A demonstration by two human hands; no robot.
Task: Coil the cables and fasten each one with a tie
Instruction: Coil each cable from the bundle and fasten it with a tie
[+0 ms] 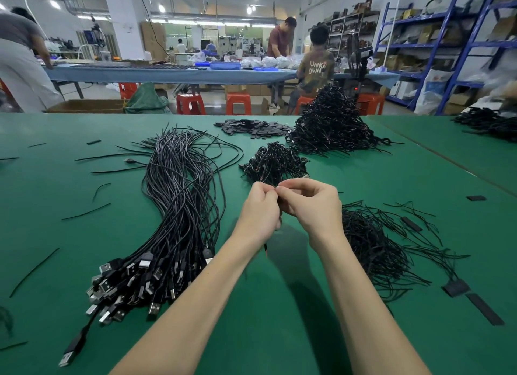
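Black cable (265, 247) pinched by left hand (260, 206) (right hand (309, 204) touching).

Bright overhead lighting, sharp centre, warped edges

Beyond the green table (84, 262) stand red stools (238, 103), blue shelving (436, 47) and a seated person (317, 66).

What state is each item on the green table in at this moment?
left hand: pinching something small, hidden by fingers
right hand: pinching at the same spot
USB cable bundle: uncoiled, lying long
small pile: coiled cables, heaped
large pile: coiled cables, heaped
loose ties: spread, unused
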